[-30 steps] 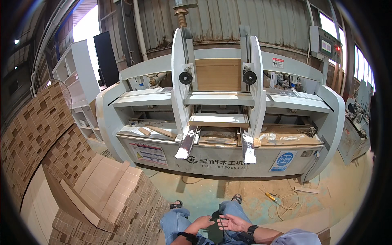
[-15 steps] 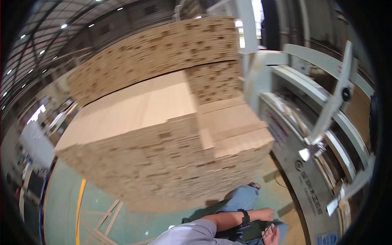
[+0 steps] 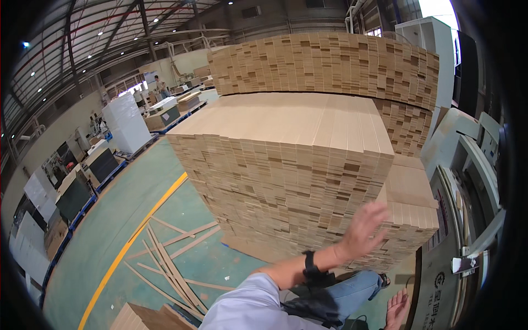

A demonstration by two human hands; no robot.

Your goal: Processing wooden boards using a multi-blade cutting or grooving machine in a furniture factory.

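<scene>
A tall stack of light brown wooden strips [image 3: 286, 124] rises in front of me, with smooth flat tops and uneven ends. My left hand [image 3: 363, 231], a black watch [image 3: 316, 268] on its wrist, is raised before the stack's near face, by the step down to a lower pile [image 3: 410, 220] on the right. Its fingers are apart, slightly blurred, and hold nothing; whether they touch the wood I cannot tell. Low on the right, beside the grey machine panel [image 3: 440, 275], my right hand [image 3: 397, 309] is open with its palm showing and nothing in it.
Behind runs a higher row of stacked strips [image 3: 324, 63]. Loose thin strips [image 3: 170, 269] lie criss-crossed on the green floor, near a yellow line [image 3: 132, 242]. A machine with pale curved rails [image 3: 478, 159] stands close on the right. Pallets and a distant person [image 3: 160, 87] are at the far left.
My view has swung left, so the stack sits further right and more floor shows. My left hand has risen from near my legs to the stack's face. Both hands are still free.
</scene>
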